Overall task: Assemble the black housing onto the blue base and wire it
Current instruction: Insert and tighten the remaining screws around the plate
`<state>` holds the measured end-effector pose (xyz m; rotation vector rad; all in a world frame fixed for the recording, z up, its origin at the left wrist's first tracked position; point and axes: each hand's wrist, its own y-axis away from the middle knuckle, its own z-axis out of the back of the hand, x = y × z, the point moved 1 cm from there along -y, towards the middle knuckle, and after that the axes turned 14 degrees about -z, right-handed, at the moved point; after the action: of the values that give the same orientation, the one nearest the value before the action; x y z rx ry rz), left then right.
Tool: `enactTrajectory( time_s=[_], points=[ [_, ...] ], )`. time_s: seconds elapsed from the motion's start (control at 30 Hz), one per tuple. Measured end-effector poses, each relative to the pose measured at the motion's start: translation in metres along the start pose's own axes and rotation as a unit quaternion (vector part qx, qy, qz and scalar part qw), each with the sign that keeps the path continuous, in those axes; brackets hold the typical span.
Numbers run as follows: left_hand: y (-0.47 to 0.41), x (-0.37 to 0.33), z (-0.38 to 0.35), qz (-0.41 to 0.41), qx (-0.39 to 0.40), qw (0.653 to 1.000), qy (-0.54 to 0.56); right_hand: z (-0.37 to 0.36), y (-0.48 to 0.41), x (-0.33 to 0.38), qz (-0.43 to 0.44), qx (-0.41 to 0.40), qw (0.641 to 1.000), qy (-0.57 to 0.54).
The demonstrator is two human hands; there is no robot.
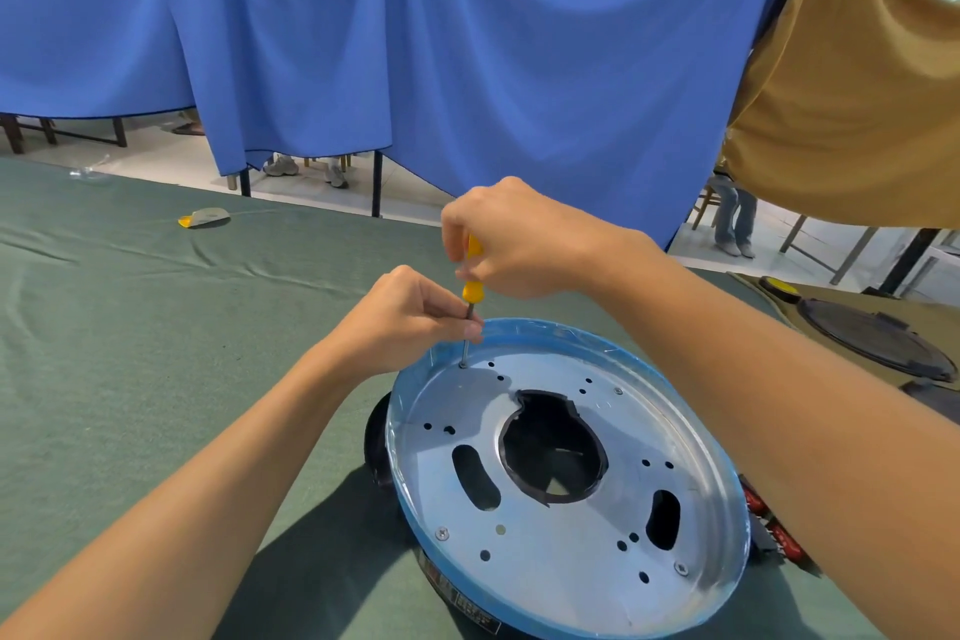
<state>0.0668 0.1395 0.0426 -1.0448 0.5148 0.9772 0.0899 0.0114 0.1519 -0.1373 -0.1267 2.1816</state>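
Lying nearest the camera on the green cloth (156, 327), the blue base (561, 556) sits dish-side up on top of the black housing (375, 437). The housing shows only as a dark edge under the base's left rim and through its large middle opening. This stacking apparently lets the fasteners be driven down through the plate into the housing beneath. Three screws look seated already, one at the near left (442, 533), one at the near right (682, 568) and one at the far right (618, 390), so the fastening seems well along, and no wiring can be made out yet. Red parts (779, 530) poke out beside the base under the right forearm. At the far left rim, the screwdriver (472, 291) stands nearly upright with its tip in a hole. The left hand (410, 322) pinches the metal shaft low down, probably to keep the tip centred on the screw. The right hand (519, 239) is wrapped around the yellow handle from above, where it can press and twist. Farther off, a small yellow-and-grey scrap (205, 217) lies on the cloth, and a dark round part (878, 338) rests off to the right. Behind hang a blue curtain (415, 42) and a mustard cloth (857, 94).
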Motion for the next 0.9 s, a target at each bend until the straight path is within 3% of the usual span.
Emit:
enactTrajectory(
  time_s=[0.3,0.47,0.73,0.9],
  points=[
    [0.001,-0.002,-0.007,-0.014,-0.008,0.998,-0.053,-0.010,0.000,-0.001,-0.079,-0.046,0.996,0.018],
    [-0.002,-0.003,-0.003,-0.012,0.035,0.996,-0.079,-0.003,0.003,0.001,0.016,0.027,0.999,0.011],
    [-0.001,-0.001,-0.007,0.007,-0.004,0.996,-0.088,-0.011,-0.001,-0.001,-0.072,-0.039,0.996,0.024],
    [-0.001,-0.002,-0.003,-0.003,0.032,0.995,-0.099,0.000,0.001,0.001,0.010,0.015,1.000,0.012]
  ],
)
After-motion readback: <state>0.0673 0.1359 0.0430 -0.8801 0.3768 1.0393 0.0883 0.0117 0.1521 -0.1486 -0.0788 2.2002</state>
